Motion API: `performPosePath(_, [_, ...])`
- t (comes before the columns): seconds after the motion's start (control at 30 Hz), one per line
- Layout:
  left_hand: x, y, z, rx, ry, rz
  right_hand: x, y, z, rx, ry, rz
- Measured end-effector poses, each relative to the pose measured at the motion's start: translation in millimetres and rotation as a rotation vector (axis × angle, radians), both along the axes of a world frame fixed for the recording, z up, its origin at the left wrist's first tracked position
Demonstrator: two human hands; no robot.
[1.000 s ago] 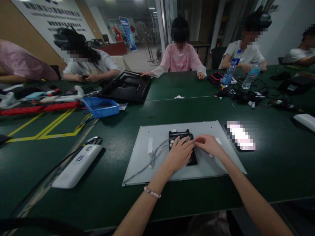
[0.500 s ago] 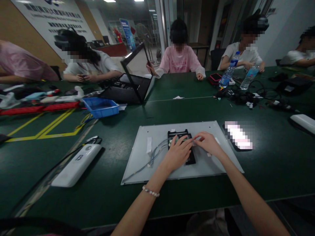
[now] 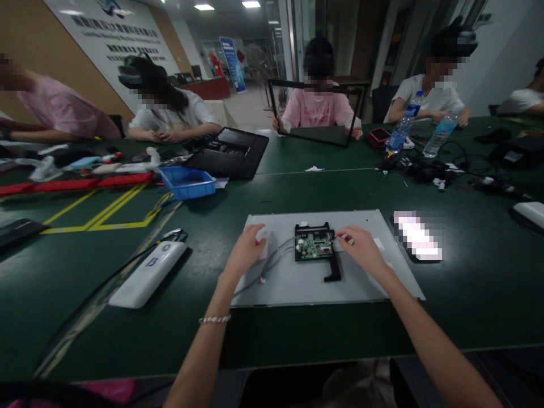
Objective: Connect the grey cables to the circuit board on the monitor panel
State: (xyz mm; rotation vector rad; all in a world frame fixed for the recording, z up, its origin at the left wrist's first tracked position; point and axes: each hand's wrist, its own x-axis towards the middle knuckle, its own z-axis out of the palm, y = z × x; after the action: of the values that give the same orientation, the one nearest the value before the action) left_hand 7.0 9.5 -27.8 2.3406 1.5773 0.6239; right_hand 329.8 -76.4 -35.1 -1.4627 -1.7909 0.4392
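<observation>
A pale grey flat panel point(image 3: 289, 289) lies on the table in front of me. On its middle rests a black bracket point(image 3: 334, 270) carrying a green circuit board point(image 3: 313, 247). Grey cables point(image 3: 274, 260) run from the board's left side across the panel. My left hand point(image 3: 247, 247) is over the panel's left part, thumb and fingers apart, beside a white tape strip point(image 3: 264, 247). My right hand point(image 3: 360, 247) has thumb and forefinger pinched together at the bracket's right edge. What lies between those fingertips is too small to make out.
A white power bank point(image 3: 148, 275) with a cable lies left, and a phone point(image 3: 419, 238) right of the panel. Farther off are a blue tray point(image 3: 189, 184), an open black laptop body point(image 3: 238, 153) and water bottles point(image 3: 403, 124). Opposite, a person holds a black frame point(image 3: 312, 139).
My left hand has moved left off the circuit board, uncovering it. My right hand stays pinched near the bracket's right edge. The person opposite has raised the black frame from the laptop body.
</observation>
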Motion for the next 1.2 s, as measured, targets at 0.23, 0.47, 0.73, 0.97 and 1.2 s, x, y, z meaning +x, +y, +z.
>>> performPosePath(0.23, [-16.6,7.9,-18.7,-0.011,-0.112,0.036,-1.3,-1.8,-0.2,-0.024,-0.069,-0.005])
performPosePath(0.47, [-11.9,-8.2,11.9,0.022,-0.348,0.139,-0.3,-0.6,-2.8,0.044,-0.055,-0.033])
performPosePath(0.73, [8.1,-40.6,34.6,0.082,-0.432,0.251,-7.0,-2.4,-0.5,0.133,-0.094,-0.057])
performPosePath(0.97, [17.2,-49.2,6.3,0.071,-0.294,0.248,-39.1,-11.1,17.9,0.189,-0.192,0.091])
performPosePath(1.2, [18.1,-53.1,1.7,0.076,-0.174,0.282,-85.2,-17.3,32.3,0.187,-0.404,0.358])
